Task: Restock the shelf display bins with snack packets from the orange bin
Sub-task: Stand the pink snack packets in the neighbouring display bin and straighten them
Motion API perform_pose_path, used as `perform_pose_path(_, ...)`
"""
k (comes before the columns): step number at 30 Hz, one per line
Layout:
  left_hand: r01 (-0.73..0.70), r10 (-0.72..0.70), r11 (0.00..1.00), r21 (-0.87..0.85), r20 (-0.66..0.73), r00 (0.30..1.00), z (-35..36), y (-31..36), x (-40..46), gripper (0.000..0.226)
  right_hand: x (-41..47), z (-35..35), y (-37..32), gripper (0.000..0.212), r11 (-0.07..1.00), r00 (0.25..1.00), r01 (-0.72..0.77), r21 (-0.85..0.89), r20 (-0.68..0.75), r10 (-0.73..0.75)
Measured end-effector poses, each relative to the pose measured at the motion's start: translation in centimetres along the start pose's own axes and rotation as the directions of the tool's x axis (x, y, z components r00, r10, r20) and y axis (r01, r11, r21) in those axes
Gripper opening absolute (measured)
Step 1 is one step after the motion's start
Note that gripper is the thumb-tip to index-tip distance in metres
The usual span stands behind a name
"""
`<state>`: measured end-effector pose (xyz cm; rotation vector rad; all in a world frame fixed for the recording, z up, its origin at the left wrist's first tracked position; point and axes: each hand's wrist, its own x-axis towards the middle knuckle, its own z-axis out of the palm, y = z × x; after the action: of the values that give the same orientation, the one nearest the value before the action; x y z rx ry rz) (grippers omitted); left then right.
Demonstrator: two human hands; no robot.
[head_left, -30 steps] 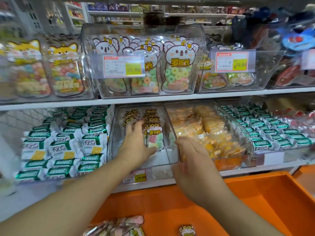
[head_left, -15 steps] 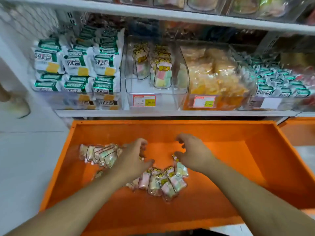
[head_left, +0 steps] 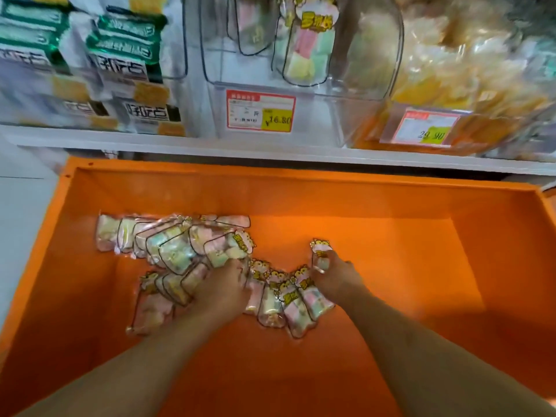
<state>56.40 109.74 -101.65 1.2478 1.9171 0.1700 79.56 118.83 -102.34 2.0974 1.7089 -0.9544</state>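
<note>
Orange bin [head_left: 391, 206]: smooth, hard-walled and rectangular, matte orange inside, parked right under the front edge of the white shelf [head_left: 270, 152].
Snack packets [head_left: 177, 251]: glossy clear pouches with dark outlines and cartoon-animal headers, pastel pink, green and yellow blocks showing through; they lie scattered on the bin floor, overlapping, mostly in its left half.
Left hand [head_left: 222, 287]: palm down on the heap, fingers spread and pressing into several pouches at once (whether it actually has a grip on any, I cannot tell from here).
Right hand [head_left: 334, 275]: down at the right end of the row of pouches, fingertips pinched on the single packet [head_left: 321, 251] that stands out from the rest, header pointing away from the person.
Clear display bin [head_left: 301, 94]: see-through rigid plastic with rounded corners, sitting mid-shelf; a couple of the same pastel pouches stand upright towards its back, the front part bare.
Price tag [head_left: 260, 111]: red-bordered card with a yellow patch reading 16.80, fixed to that bin's front.
Green-and-white packs [head_left: 126, 61]: crinkly pillow-shaped wrappers, stacked on the shelf to the left.
Yellow snacks [head_left: 469, 70]: filmy wrapped pieces, blurred, packed into the clear bin on the right, which carries its own tag reading 29.90.
</note>
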Motion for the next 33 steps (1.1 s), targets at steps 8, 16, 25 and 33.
perform_pose_path(8,0.04,-0.039,0.999,-0.018,0.019,0.999,1.7,0.8,1.0,0.018,0.6,2.1,0.0,0.102,0.989,0.992,-0.121,-0.082,-0.035,0.119)
perform_pose_path(16,-0.01,0.008,0.992,-0.128,-0.021,1.0,1.2,0.7,0.2,0.02,0.0,2.2,-0.2,0.092,0.992,0.992,-0.124,0.038,-0.027,0.125)
perform_pose_path(25,0.006,-0.066,0.92,-0.391,-0.141,0.988,-6.7,0.9,-3.1,0.04,-3.9,-4.1,-4.1,0.047,0.874,0.983,0.061,0.483,0.124,-0.137)
perform_pose_path(33,-0.093,-0.022,0.692,-0.715,-0.15,0.988,-16.3,4.4,-10.6,0.021,-15.5,-10.4,-8.8,0.012,0.466,0.889,0.21,0.86,0.03,-0.456)
